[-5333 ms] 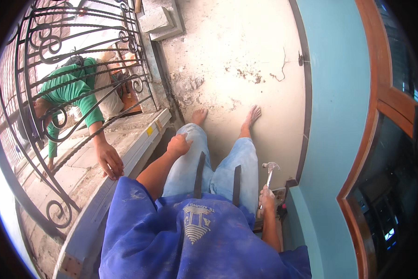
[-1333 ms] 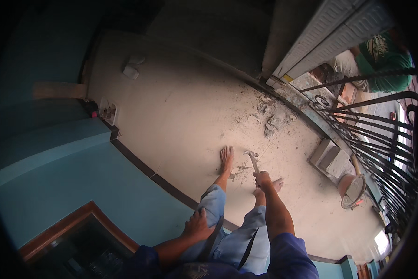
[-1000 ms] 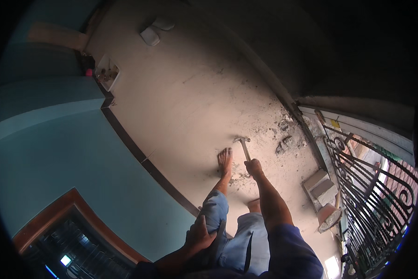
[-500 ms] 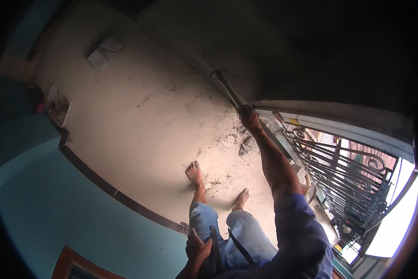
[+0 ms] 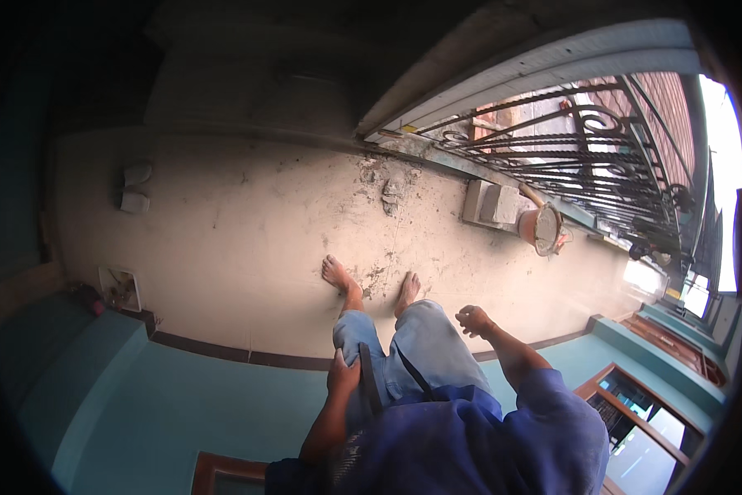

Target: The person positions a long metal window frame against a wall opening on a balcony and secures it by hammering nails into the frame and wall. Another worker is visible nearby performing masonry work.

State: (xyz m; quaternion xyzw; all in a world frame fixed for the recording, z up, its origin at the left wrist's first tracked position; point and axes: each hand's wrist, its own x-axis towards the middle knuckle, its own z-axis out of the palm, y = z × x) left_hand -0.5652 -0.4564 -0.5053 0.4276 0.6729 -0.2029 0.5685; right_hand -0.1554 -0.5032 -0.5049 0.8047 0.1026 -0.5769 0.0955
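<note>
My right hand (image 5: 473, 320) hangs in the air to the right of my knee, fingers loosely bent and apart, with nothing visible in it. My left hand (image 5: 343, 373) rests against the thigh of my light blue shorts (image 5: 420, 351), where most of its fingers are hidden. Two dark straps (image 5: 368, 378) hang down over the shorts. My bare feet (image 5: 341, 279) stand on the pale, dirt-marked floor (image 5: 255, 214). Ahead of them lies a small grey heap of rubble or mortar (image 5: 393, 194).
Light grey blocks (image 5: 499, 204) and an orange bucket (image 5: 542, 229) of grey material stand by a wrought-iron grille (image 5: 569, 148) at right. Two more pale blocks (image 5: 136, 188) and a white-rimmed tray (image 5: 122, 289) lie at left. A teal wall (image 5: 173, 396) runs behind me.
My right hand has let go of the long bar-like thing ahead and come back beside my knee. The view has swung right, bringing the blocks and bucket into sight. My left hand stays at my thigh.
</note>
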